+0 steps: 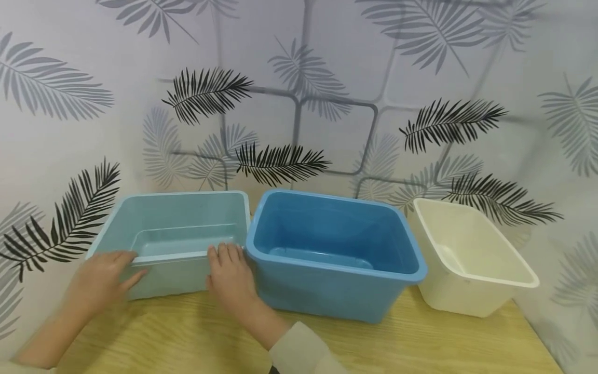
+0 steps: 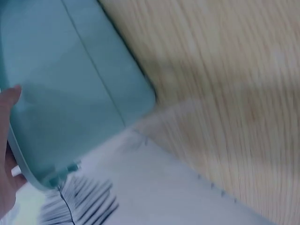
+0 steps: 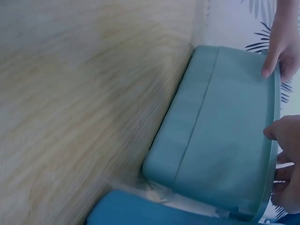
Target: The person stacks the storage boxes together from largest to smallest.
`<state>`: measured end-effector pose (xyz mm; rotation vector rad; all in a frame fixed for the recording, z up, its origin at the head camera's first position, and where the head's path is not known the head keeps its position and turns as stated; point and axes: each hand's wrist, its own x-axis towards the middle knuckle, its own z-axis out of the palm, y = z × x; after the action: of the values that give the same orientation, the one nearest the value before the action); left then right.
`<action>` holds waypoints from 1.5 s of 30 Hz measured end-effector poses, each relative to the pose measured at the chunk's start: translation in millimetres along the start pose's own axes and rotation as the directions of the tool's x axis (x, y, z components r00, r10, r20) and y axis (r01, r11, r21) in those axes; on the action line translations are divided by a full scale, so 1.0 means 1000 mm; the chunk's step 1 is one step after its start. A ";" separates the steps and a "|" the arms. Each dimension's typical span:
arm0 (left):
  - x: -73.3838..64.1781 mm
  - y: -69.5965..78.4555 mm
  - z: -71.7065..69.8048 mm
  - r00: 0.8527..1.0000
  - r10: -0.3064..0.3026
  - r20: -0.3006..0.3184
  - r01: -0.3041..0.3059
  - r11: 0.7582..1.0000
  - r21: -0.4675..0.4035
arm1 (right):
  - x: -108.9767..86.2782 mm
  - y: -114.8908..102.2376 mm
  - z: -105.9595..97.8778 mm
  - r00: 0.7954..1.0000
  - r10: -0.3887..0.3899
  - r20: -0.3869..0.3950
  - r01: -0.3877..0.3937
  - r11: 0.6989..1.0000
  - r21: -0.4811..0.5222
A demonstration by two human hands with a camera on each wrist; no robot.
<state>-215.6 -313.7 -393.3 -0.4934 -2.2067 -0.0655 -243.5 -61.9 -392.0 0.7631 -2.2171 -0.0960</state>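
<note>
A pale teal plastic storage bin (image 1: 182, 278) stands at the left of the table, its inside bare. My left hand (image 1: 100, 278) grips its front rim near the left corner, thumb against the outer front wall. Near the right corner of that same rim, my right hand (image 1: 232, 275) holds on with its fingers over the edge and its thumb outside. In the right wrist view both hands show along the rim of the teal bin (image 3: 225, 126). The left wrist view catches the left thumb (image 2: 11, 96) on the bin's wall.
Right beside the teal bin stands a deeper blue bin (image 1: 322, 291). A cream bin (image 1: 467, 293) sits angled at the right end. All stand on a wood-grain table (image 1: 187, 337), backed by a leaf-patterned wall covering (image 1: 336, 135).
</note>
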 end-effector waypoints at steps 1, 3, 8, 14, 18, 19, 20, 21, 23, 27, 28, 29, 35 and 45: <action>0.000 -0.004 -0.001 1.000 0.023 0.009 -0.023 1.000 -0.018 | 0.001 0.002 0.002 1.000 -0.010 -0.019 0.010 1.000 -0.014; -0.001 -0.011 -0.003 0.998 0.055 0.033 -0.054 0.998 -0.045 | 0.002 0.004 0.006 0.999 -0.026 -0.029 0.025 0.999 -0.047; -0.003 -0.018 -0.005 0.994 0.075 0.073 -0.071 0.996 -0.062 | 0.002 0.009 0.014 0.999 -0.038 -0.038 0.033 0.990 -0.137; -0.004 -0.016 -0.006 0.999 0.039 0.038 -0.038 0.999 -0.026 | 0.000 0.010 0.016 0.996 -0.052 -0.073 0.045 0.994 -0.098; -0.005 -0.018 -0.011 0.998 0.008 0.062 -0.006 1.000 -0.020 | 0.001 0.013 0.014 0.990 -0.099 -0.100 0.092 0.994 -0.066; -0.006 -0.018 -0.011 0.997 -0.002 0.072 0.004 1.000 -0.025 | 0.001 0.013 0.014 0.988 -0.109 -0.106 0.103 0.993 -0.061; -0.007 -0.019 -0.012 0.997 -0.013 0.082 0.015 1.000 -0.027 | 0.001 0.014 0.013 0.987 -0.117 -0.112 0.112 0.992 -0.053; -0.008 -0.019 -0.013 0.996 -0.022 0.087 0.024 0.999 -0.028 | 0.001 0.014 0.012 0.986 -0.124 -0.115 0.120 0.992 -0.047; -0.010 -0.019 -0.015 0.993 -0.050 0.109 0.053 0.998 -0.031 | 0.001 0.015 0.010 0.984 -0.137 -0.114 0.134 0.990 -0.036; -0.013 -0.019 -0.020 0.988 -0.082 0.133 0.087 0.996 -0.028 | 0.001 0.016 0.005 0.982 -0.161 -0.100 0.159 0.987 -0.029; -0.013 -0.019 -0.021 0.986 -0.091 0.141 0.096 0.995 -0.030 | 0.002 0.016 0.004 0.981 -0.167 -0.103 0.164 0.986 -0.031; -0.013 -0.018 -0.022 0.986 -0.091 0.139 0.096 0.995 -0.029 | 0.002 0.016 0.003 0.979 -0.172 -0.105 0.169 0.985 -0.035; -0.012 -0.018 -0.031 0.996 -0.053 0.073 0.057 0.998 -0.042 | 0.003 0.014 -0.008 0.973 -0.183 -0.143 0.176 0.983 -0.059; -0.004 -0.021 -0.055 0.997 -0.064 0.049 0.064 0.998 -0.001 | 0.016 0.012 -0.031 0.971 -0.190 -0.146 0.188 0.982 -0.031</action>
<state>-180.8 -345.6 -359.0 -0.4300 -2.2707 -0.0906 -236.3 -55.8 -355.8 0.9407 -1.9972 -0.1469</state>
